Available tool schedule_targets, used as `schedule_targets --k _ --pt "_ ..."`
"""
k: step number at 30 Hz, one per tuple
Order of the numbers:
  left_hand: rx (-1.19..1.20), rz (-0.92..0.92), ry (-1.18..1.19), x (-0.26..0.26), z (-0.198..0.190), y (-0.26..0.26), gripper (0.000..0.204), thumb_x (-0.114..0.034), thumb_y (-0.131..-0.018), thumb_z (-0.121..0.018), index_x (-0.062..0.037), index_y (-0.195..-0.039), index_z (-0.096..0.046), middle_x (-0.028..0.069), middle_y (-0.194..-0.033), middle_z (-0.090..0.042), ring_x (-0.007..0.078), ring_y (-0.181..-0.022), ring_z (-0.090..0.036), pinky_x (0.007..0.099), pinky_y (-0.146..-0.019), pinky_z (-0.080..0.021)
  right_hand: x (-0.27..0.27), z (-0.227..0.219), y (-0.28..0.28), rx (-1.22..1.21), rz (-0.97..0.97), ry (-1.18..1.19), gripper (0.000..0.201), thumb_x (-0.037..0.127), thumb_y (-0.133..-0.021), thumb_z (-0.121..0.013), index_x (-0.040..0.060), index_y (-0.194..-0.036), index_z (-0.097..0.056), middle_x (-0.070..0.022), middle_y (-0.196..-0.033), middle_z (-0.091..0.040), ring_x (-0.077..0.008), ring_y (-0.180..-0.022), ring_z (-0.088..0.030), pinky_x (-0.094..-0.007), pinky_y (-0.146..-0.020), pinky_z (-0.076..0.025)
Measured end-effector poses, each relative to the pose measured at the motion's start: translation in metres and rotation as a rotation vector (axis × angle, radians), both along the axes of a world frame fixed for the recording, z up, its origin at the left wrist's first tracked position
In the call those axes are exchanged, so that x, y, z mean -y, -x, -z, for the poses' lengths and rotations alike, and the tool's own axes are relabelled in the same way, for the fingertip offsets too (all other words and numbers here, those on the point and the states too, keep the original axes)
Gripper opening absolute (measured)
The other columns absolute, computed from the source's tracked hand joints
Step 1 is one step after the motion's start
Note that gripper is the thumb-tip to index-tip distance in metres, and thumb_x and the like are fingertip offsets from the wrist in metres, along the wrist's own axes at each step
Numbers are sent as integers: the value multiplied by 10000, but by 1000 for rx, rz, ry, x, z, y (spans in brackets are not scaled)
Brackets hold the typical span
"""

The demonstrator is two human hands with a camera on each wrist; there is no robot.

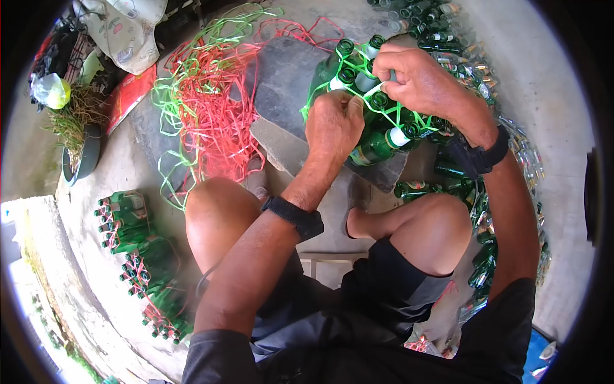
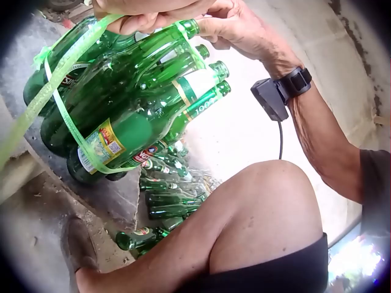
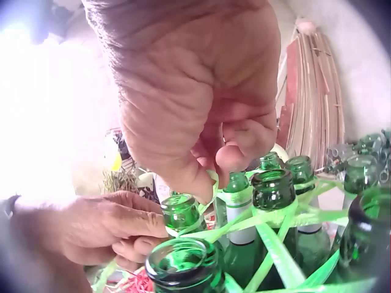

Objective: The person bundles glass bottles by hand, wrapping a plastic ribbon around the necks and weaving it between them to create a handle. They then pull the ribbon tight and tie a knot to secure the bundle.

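- Left hand [image 1: 332,125], at the near left of the bottle bundle [image 1: 371,112] on the stone slab [image 1: 281,77], seems to pinch the green strap [image 1: 358,64].
- Right hand [image 1: 416,80], far right, has its grip clamped on that strap above the necks.

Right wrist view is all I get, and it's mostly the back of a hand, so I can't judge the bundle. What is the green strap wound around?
Observer: A cluster of green glass bottles lying on a dark stone slab; the green strap also circles their bodies.
Operator: Where's the left hand?
Observer: The left hand grips the near side of the cluster, and the right hand pinches strap at the necks.
Operator: Any spare strap?
Observer: A tangle of red and green strap lies left of the slab.
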State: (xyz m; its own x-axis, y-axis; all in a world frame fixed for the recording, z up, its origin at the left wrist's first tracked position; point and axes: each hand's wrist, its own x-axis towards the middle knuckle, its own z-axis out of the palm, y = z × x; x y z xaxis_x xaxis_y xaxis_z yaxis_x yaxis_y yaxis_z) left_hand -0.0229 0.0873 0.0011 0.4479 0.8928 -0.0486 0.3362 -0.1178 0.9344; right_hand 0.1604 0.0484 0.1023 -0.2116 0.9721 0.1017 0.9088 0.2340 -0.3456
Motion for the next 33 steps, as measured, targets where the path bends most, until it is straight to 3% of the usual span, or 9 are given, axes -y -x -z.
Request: schedule_targets --k 1,5,8,10,11,13,16,33 --pt "5 -6 3 1 -1 0 250 -237 -928 -694 -8 -968 -786 218 -893 -768 416 -868 -753 492 -797 -578 1 1 2 -146 100 36 72 -2 -840 -634 -4 -851 -563 -119 -792 -573 -253 -649 -554 -413 -617 -444" --pt "7 -13 -6 2 -1 -2 253 -227 -931 -685 -2 -993 -783 232 -912 -767 416 -890 -757 489 -811 -579 3 -6 3 -298 226 293 95 4 -851 -650 -6 -861 -556 -91 -759 -544 -182 -659 -526 -364 -597 -416" --pt "26 -18 11 2 0 -3 260 -223 -931 -681 5 -1008 -779 240 -923 -766 418 -902 -757 486 -821 -578 0 13 -10 -340 83 105 94 -14 -850 -638 0 -886 -552 -118 -743 -536 -248 -638 -523 -383 -581 -425" --pt "49 -25 14 4 0 -4 260 -217 -931 -678 10 -1009 -776 242 -925 -765 420 -903 -756 486 -823 -576 -2 14 -14 -39 -67 -161 105 -26 -858 -634 8 -927 -563 -155 -813 -586 -345 -664 -574 -425 -593 -468" --pt "70 -32 18 4 0 -4 259 -212 -931 -674 15 -1010 -773 244 -928 -764 422 -904 -754 487 -824 -575 -1 13 -15 -37 -67 -161 105 -26 -858 -634 8 -927 -563 -155 -813 -586 -345 -664 -574 -425 -593 -468" --pt "69 -26 28 5 -1 -4 257 -205 -932 -670 19 -1006 -770 246 -923 -761 425 -899 -753 487 -821 -574 1 6 -11 260 -56 -294 113 -13 -871 -634 22 -957 -570 -170 -915 -631 -426 -758 -614 -491 -664 -514" --pt "64 -19 25 4 -4 -2 251 -194 -933 -664 26 -999 -763 251 -915 -756 431 -891 -749 486 -814 -574 1 3 -13 260 9 -275 109 12 -884 -642 29 -980 -594 -157 -977 -652 -427 -843 -662 -519 -723 -531" --pt "120 -43 -32 9 -5 -3 219 -172 -942 -655 24 -966 -747 252 -861 -740 434 -850 -743 494 -783 -571 -27 16 -32 141 23 -230 113 96 -937 -640 35 -999 -712 -179 -946 -716 -441 -925 -679 -517 -813 -543"
